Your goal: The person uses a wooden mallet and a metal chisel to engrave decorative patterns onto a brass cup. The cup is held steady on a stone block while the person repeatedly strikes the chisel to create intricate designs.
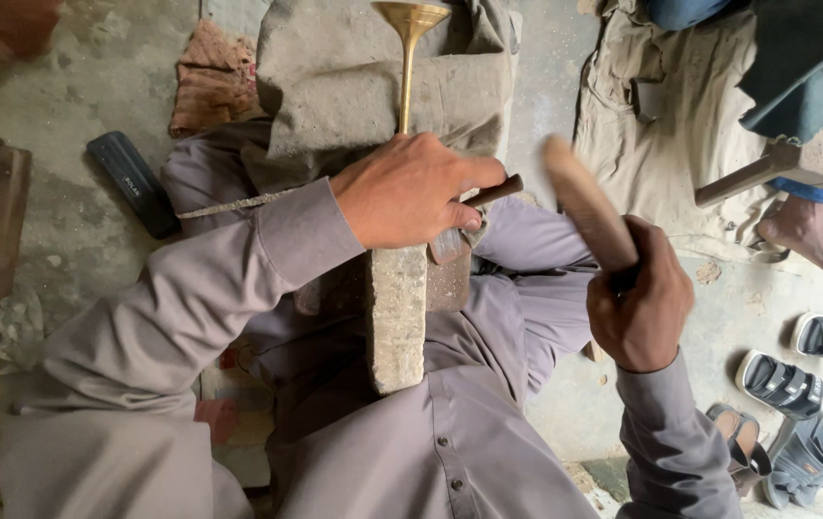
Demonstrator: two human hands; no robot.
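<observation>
Left hand point(409, 189) is clamped on a brass stem point(405, 67) over the stone block point(396, 317). Right hand point(637, 303), right of the block, grips a raised wooden mallet point(586, 204). Judged step: striking; the blow needs a steady stem.

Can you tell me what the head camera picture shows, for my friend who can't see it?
A person in grey clothes sits on the floor, left hand holding a brass, trumpet-shaped stem against a stone block. The right hand grips a blurred wooden stick. Sandals lie to the right.

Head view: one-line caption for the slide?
Left hand steadies a brass funnel-topped stem on a stone block; right hand grips a wooden mallet.
</observation>
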